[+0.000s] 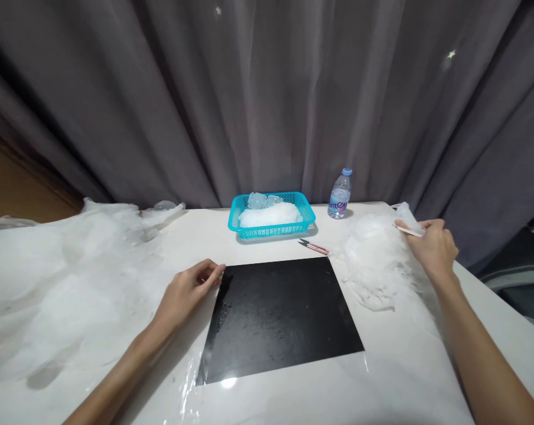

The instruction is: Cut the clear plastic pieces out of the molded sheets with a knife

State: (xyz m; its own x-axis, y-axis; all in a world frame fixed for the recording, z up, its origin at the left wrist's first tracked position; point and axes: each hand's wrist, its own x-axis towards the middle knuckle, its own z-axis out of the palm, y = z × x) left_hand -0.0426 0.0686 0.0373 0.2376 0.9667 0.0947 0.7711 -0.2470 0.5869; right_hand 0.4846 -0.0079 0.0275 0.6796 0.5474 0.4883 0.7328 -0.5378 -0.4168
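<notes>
My left hand (200, 280) rests at the far left corner of a black rectangular sheet (285, 319), thumb and fingertips pinched together there. Whether they grip its edge or something small, I cannot make out. On the right, my right hand (433, 245) is closed on a thin white stick (407, 229) that points left. Just left of that hand spreads a pile of white fluffy stuffing (373, 248), with thin clear plastic about it. A pair of pink-handled thread snips (314, 247) lies beyond the sheet, blades to the left.
A turquoise basket (276, 232) at the back holds white stuffing (271, 216) and translucent bluish pieces (258, 200). To its right stands a water bottle (339, 195). A large heap of white stuffing (72, 283) covers the left side. Behind the white table (293, 395) hangs a grey curtain (276, 100).
</notes>
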